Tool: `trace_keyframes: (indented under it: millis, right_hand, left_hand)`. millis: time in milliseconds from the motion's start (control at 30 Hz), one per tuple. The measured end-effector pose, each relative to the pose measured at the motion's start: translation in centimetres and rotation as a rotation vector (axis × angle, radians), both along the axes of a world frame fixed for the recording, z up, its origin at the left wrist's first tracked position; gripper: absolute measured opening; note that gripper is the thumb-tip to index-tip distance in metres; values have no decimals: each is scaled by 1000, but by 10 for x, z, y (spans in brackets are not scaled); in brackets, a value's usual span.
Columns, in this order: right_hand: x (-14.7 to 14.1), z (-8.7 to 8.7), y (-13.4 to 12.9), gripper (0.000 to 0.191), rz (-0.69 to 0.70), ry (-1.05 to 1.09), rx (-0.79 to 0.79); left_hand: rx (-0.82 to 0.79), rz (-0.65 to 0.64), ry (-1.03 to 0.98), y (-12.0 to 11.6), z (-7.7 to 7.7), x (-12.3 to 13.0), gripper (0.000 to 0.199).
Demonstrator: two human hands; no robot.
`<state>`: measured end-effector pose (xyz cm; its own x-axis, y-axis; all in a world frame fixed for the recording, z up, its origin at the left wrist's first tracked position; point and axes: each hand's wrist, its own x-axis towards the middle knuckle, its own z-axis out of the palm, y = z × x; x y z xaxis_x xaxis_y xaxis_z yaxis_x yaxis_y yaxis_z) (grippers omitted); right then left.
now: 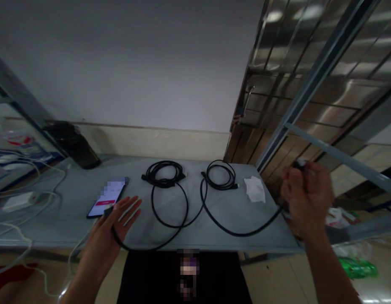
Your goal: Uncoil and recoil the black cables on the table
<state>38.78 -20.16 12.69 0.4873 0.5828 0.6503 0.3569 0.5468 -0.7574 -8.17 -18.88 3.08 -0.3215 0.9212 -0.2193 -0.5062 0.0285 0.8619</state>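
Black cable [239, 235] (looped midway) joins left hand [111, 230] and right hand [306, 196].

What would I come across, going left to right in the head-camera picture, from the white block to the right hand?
White block, phone, larger black cable coil, smaller black cable coil, white tissue, right hand.

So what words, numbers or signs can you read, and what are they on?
None can be read clearly.
Phone: its upper screen is pixelated; any writing on the pink bar is too small.
Clear bottle at far left: its red-and-white label is too blurred.
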Motion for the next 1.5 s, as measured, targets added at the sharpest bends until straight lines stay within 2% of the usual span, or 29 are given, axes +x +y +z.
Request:
trace_keyframes:
  millis: [133, 267, 367, 500, 567, 633, 767, 867, 967, 1067, 1133, 1300, 1500]
  right_hand:
    - [32, 24, -15, 38, -123, 58, 163]
    - [47, 36, -19, 40, -158, 71, 233]
    - [38, 40, -16, 45, -103, 74, 219]
    - [-2, 36, -5, 40, 86, 126, 101]
    - [-34, 22, 5, 39, 227, 151, 22]
    - [-71, -3, 21, 37, 357, 153, -81]
    - [-142, -81, 63, 38, 702, 31, -344]
    - [-177, -137, 102, 32, 765, -253, -416]
    - [-196, -168, 138, 29, 858, -409, -437]
    - [-205, -179, 159, 31, 956, -364, -442]
    - [-208, -181, 161, 33, 954, -336, -406]
    - [-208, -180, 145, 23, 938, -410, -333]
    - [-208, -174, 138, 22, 952, -446, -316]
  left_hand:
    - [27, 52, -6, -2, 4, -19, 13]
    - [43, 79, -57, -1, 2, -27, 9]
    - [34, 58, -68, 0, -1, -26, 10]
    - [-21, 15, -71, 2, -5, -13, 17]
    - [-69, -43, -92, 3, -7, -1, 20]
    - [-118, -128, -118, 5, -10, 15, 23]
    - [-147, -367, -143, 10, -15, 50, 31]
    - [-149, -475, -116, 16, -21, 67, 32]
    - [-131, -506, -101, 23, -29, 72, 33]
    - [-117, -504, -125, 25, -36, 69, 35]
    - [-124, -478, -114, 24, -38, 67, 37]
    - [-135, -440, -62, 22, -44, 67, 37]
    - [-144, -384, -140, 29, -53, 63, 32]
